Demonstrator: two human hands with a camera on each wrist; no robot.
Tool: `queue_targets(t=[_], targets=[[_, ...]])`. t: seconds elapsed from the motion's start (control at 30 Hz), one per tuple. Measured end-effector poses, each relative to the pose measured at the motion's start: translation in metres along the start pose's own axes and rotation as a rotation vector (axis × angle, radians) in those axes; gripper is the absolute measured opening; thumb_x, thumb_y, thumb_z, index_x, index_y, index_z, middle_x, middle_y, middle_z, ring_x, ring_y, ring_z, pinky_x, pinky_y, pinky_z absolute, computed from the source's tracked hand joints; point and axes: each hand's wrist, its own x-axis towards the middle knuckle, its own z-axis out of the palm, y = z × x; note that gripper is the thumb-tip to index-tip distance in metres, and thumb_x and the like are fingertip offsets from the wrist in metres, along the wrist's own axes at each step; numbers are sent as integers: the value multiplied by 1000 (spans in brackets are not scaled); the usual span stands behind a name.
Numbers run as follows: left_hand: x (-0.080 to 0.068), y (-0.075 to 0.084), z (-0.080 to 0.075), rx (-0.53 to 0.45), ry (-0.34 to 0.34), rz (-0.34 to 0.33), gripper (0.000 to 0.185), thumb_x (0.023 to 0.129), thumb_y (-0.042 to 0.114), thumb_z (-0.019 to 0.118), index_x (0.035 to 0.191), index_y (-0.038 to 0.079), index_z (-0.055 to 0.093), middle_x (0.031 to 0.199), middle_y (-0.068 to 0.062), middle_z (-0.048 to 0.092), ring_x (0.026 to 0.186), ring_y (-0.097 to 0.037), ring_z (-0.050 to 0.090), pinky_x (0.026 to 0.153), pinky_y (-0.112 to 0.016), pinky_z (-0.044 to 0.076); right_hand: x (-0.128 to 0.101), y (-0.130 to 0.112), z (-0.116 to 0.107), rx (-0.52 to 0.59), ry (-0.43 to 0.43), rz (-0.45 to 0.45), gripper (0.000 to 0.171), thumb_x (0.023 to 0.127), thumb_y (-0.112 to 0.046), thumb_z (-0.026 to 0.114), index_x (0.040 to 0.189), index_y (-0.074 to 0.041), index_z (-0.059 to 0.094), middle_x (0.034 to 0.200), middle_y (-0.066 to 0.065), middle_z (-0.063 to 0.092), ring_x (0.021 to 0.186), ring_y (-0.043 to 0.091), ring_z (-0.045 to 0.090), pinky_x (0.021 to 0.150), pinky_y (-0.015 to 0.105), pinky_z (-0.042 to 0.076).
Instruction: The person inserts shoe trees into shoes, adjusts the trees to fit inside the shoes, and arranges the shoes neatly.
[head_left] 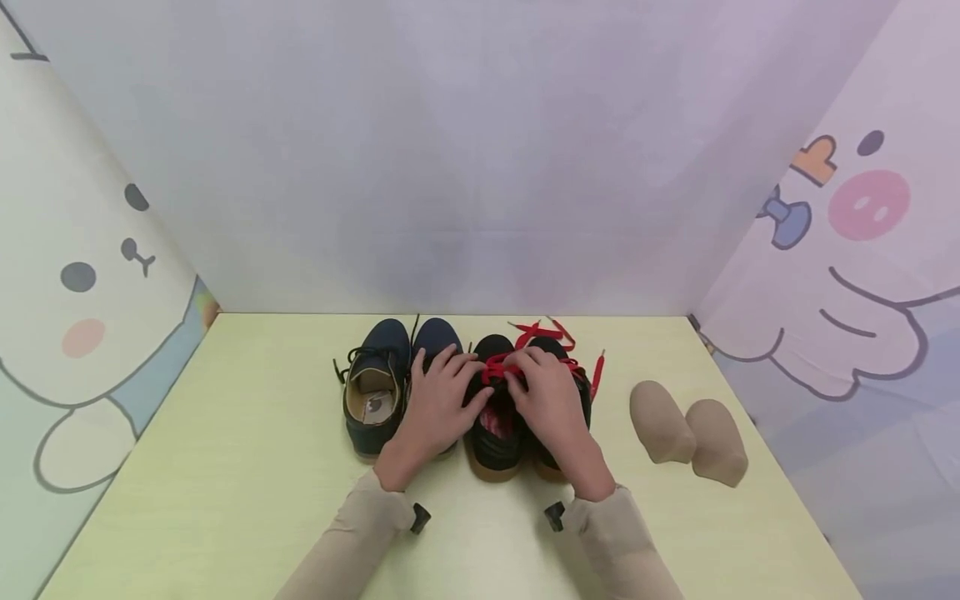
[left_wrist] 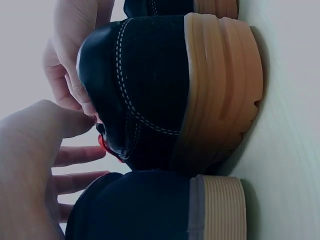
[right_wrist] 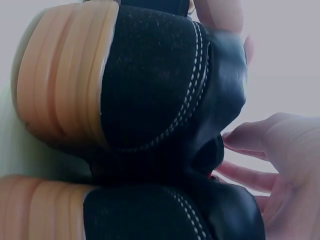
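the left hand and right hand are meeting over the red laces of one black shoe, fingers bending and touching there; whether either is pinching a lace, i cannot tell. that shoe is standing on the table, between a navy shoe and its black mate.

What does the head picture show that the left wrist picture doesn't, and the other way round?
Only the head view shows two beige foot-shaped pieces and the cartoon animals. Only the left wrist view shows white stitching on the back of a black shoe and ribbing along the bottom edge of a blue shoe. Both show the left hand, the right hand, red laces, black and blue shoes and the pale table.
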Motion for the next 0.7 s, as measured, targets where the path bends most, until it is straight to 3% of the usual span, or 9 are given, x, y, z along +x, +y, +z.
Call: queue_targets(t=[0.23,0.7], targets=[[2,5,-1,20,-47,-38,41,97,49,71,123,19,71,130,-5,72,145,-36,49,117,-72,34,-2,6,-4,-6,23,-5,10,93,-13,78,102,-17,76,107,5,74,94,30,69,83,47,58],[3,5,2,6,-53,-85,36,97,48,70,117,18,71,118,-3,77,142,-32,50,120,-67,32,-14,18,-15,17,78,58,10,93,-13,78,103,-16,76,111,8,74,98,35,65,88,51,57]])
